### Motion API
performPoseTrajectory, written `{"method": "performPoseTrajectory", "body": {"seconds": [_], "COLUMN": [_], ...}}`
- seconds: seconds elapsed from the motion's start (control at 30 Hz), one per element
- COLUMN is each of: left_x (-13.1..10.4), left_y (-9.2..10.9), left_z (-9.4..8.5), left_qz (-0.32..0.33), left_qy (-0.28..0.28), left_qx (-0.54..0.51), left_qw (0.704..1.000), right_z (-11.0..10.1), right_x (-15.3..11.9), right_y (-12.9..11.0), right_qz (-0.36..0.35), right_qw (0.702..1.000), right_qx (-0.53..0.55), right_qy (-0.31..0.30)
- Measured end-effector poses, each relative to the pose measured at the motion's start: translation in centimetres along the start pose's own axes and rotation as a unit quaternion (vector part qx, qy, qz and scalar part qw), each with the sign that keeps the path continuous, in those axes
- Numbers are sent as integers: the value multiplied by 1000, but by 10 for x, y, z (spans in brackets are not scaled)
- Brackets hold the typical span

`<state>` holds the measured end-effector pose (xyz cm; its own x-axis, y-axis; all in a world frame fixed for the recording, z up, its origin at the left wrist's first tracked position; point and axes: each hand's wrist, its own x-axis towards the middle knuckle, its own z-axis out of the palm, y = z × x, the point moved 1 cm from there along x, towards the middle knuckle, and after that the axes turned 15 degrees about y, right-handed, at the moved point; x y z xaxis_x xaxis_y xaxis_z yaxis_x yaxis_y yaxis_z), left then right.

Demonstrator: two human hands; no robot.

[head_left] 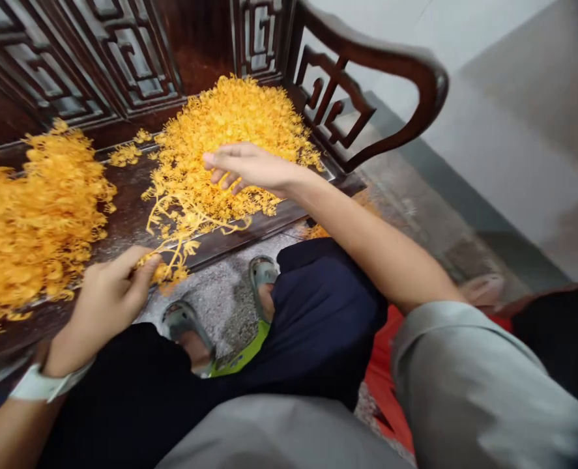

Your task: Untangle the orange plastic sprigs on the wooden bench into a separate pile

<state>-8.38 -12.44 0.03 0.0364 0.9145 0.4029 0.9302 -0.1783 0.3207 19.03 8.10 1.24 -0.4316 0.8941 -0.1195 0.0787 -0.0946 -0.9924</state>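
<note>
Two heaps of small yellow plastic flower sprigs lie on a dark wooden bench seat (pixel 127 218). The larger right heap (pixel 230 124) fills the corner by the armrest. My right hand (pixel 249 169) rests over its near side, fingers spread and slightly curled, touching the sprigs. The left heap (pixel 29 215) spreads along the seat's left part. My left hand (pixel 105 296) is closed on a branching yellow sprig (pixel 174 257) at the bench's front edge, between the two heaps. A white band sits on my left wrist.
The bench has a carved lattice back (pixel 113 58) and a curved armrest (pixel 381 62) on the right. My knees in dark trousers and sandalled feet (pixel 191 332) are over a speckled floor. A red item (pixel 381 378) lies by my right leg.
</note>
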Motion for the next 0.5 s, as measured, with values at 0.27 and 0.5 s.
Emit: {"method": "performPoseTrajectory", "body": {"seconds": [0.27,0.5], "left_x": [2,2], "left_y": [23,24], "left_z": [19,26], "left_qz": [19,29], "left_qy": [-9,-15], "left_qx": [-41,-35], "left_qw": [999,999], "right_z": [35,8], "right_x": [-20,-22], "right_y": [5,4], "right_qz": [-29,39], "right_qw": [987,992], "right_qx": [35,109], "right_qy": [-152,-55]}}
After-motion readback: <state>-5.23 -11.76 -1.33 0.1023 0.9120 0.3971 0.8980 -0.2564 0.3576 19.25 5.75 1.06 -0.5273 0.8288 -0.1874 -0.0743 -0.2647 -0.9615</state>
